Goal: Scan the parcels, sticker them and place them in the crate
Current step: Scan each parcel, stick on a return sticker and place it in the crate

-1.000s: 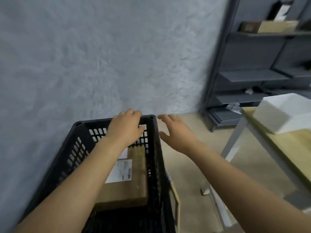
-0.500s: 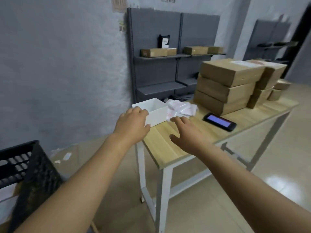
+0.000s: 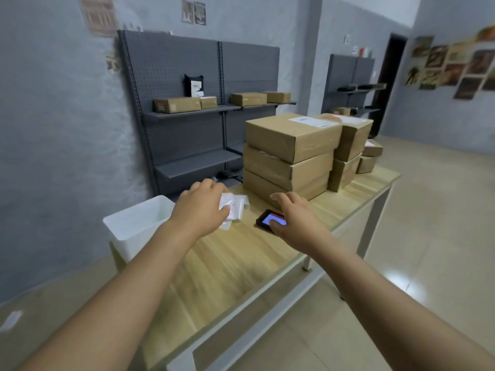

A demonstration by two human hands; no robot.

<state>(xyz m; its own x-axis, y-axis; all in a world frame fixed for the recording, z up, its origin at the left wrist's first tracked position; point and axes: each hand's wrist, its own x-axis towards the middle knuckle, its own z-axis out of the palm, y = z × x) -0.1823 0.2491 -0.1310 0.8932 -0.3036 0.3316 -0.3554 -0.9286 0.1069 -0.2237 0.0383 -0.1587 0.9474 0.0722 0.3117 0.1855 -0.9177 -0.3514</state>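
Both hands reach empty with loose fingers, the left hand (image 3: 199,207) over the stickers (image 3: 235,207) and the right hand (image 3: 296,214) touching the scanner (image 3: 267,220), so a hasty grab could nudge it off the table (image 3: 230,263) beside the stacked parcels (image 3: 289,153).

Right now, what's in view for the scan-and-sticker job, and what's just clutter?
Job:
parcel stack
scanner, under right hand
sticker sheets, under left hand

Lying about:
white bin
shelf boxes
wall posters
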